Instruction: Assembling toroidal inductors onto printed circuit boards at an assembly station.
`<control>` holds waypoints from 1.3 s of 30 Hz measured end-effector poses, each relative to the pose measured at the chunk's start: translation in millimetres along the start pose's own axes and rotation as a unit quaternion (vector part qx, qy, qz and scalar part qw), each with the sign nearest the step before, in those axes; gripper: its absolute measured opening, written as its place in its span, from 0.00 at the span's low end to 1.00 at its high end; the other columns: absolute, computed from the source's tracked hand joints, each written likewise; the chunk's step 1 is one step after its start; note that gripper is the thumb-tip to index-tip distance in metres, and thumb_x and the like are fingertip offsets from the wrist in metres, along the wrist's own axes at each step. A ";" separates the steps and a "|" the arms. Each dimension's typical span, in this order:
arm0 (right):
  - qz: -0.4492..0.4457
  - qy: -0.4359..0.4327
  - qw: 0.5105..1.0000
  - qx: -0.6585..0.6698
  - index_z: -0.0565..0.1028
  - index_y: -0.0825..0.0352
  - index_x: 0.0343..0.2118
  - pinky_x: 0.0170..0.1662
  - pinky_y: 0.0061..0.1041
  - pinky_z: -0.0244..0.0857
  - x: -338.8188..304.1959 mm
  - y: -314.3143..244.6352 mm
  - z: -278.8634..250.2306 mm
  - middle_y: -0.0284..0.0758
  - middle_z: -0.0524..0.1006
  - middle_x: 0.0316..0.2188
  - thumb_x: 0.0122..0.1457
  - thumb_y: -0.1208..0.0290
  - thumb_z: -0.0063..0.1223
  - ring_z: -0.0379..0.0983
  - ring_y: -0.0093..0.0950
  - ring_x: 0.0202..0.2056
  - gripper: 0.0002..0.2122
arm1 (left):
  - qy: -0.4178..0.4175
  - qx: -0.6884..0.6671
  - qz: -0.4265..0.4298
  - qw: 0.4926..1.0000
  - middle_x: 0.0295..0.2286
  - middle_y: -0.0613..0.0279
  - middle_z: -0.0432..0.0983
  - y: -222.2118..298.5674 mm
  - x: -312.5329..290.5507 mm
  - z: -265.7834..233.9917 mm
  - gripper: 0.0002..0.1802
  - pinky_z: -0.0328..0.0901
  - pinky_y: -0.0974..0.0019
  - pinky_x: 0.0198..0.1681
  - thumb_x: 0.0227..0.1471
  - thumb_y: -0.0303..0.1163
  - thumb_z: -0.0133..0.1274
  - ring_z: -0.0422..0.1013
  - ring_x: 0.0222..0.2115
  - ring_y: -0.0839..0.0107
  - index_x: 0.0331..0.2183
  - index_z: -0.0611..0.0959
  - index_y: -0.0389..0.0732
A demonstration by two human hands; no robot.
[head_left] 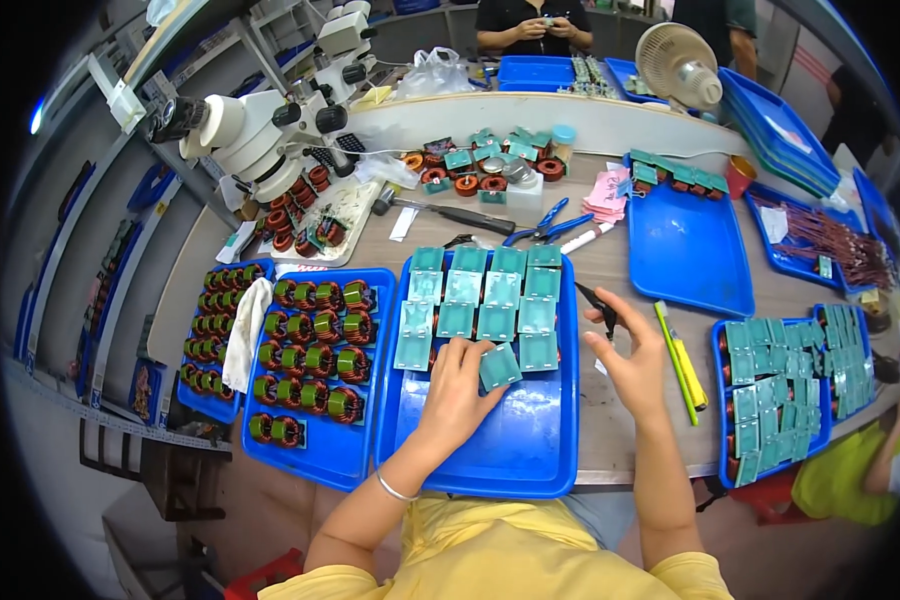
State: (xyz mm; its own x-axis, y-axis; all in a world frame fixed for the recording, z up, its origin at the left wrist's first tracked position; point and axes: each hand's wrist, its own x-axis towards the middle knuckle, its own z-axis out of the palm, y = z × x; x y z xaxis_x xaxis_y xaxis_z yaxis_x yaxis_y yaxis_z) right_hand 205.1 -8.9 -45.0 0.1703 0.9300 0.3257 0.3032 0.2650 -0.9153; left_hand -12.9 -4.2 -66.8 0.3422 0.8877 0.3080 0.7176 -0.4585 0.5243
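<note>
While the left hand point(457, 385) pinches a green square-topped coil part point(499, 366) over the blue plastic tray point(530, 440), the right hand point(632, 362) hovers open and empty — a careless nudge might disturb the neighbouring rows.

An electronics assembly workshop, judging by the bench. Stereo microscope point(260, 125) at upper left of the frame. Blue trays point(470, 440) across the middle and right, filled with rows of copper-wound toroidal coils point(315, 355) and green square bases point(480, 300). Pliers point(540, 228) and a black-handled tool point(450, 212) above centre, small desk fan point(678, 65) at upper right. Another worker point(535, 25) at a second bench along the top edge.
</note>
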 end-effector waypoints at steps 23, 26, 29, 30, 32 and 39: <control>-0.193 -0.063 0.968 0.150 0.51 0.72 0.57 0.47 0.36 0.61 -13.9 -12.2 -13.2 0.43 0.66 0.47 0.34 0.74 0.69 0.71 0.40 0.43 0.47 | -0.137 -0.504 0.003 0.853 0.46 0.56 0.60 63.6 39.5 -36.5 0.36 0.64 0.63 0.50 0.33 0.19 0.64 0.63 0.48 0.64 0.47 0.67 0.33; -0.196 -0.056 0.965 0.163 0.50 0.73 0.57 0.48 0.35 0.61 -13.9 -15.0 -13.6 0.44 0.65 0.48 0.33 0.75 0.70 0.70 0.39 0.43 0.47 | -0.142 -0.530 -0.044 0.835 0.45 0.58 0.60 65.2 34.9 -38.5 0.37 0.66 0.65 0.47 0.33 0.18 0.64 0.64 0.46 0.67 0.49 0.67 0.34; -0.201 -0.052 0.964 0.166 0.51 0.74 0.57 0.49 0.34 0.60 -16.1 -12.8 -13.1 0.45 0.64 0.48 0.33 0.75 0.70 0.71 0.37 0.43 0.47 | -0.137 -0.543 -0.049 0.827 0.45 0.58 0.62 63.3 32.3 -36.8 0.37 0.67 0.68 0.44 0.34 0.18 0.63 0.66 0.43 0.70 0.49 0.68 0.36; -0.199 -0.050 0.966 0.155 0.51 0.74 0.57 0.49 0.33 0.60 -16.4 -13.3 -13.1 0.45 0.64 0.48 0.32 0.74 0.71 0.71 0.36 0.43 0.48 | -0.133 -0.537 -0.036 0.832 0.44 0.57 0.62 62.3 32.1 -36.8 0.37 0.68 0.68 0.43 0.33 0.17 0.63 0.68 0.42 0.70 0.49 0.68 0.35; -0.193 -0.048 0.969 0.145 0.51 0.74 0.57 0.48 0.32 0.60 -17.5 -14.2 -13.5 0.45 0.64 0.47 0.32 0.74 0.71 0.71 0.36 0.42 0.48 | -0.140 -0.535 -0.042 0.832 0.44 0.56 0.62 60.7 32.4 -37.1 0.38 0.68 0.66 0.45 0.31 0.16 0.64 0.67 0.43 0.67 0.48 0.67 0.32; -0.183 -0.048 0.972 0.140 0.51 0.74 0.57 0.48 0.31 0.60 -18.5 -15.1 -13.3 0.45 0.64 0.47 0.32 0.73 0.71 0.71 0.35 0.42 0.48 | -0.126 -0.482 -0.055 0.865 0.42 0.55 0.68 58.9 29.4 -37.0 0.38 0.66 0.64 0.45 0.27 0.21 0.67 0.66 0.44 0.65 0.45 0.70 0.32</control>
State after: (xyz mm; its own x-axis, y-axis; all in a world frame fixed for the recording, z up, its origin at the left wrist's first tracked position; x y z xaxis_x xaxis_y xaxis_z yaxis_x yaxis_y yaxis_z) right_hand 209.8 -33.5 -34.0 0.0066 0.7770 0.6295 0.0573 0.6282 -0.7759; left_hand 17.0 -6.6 2.5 0.5127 0.8533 0.0948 -0.0444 -0.0839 0.9955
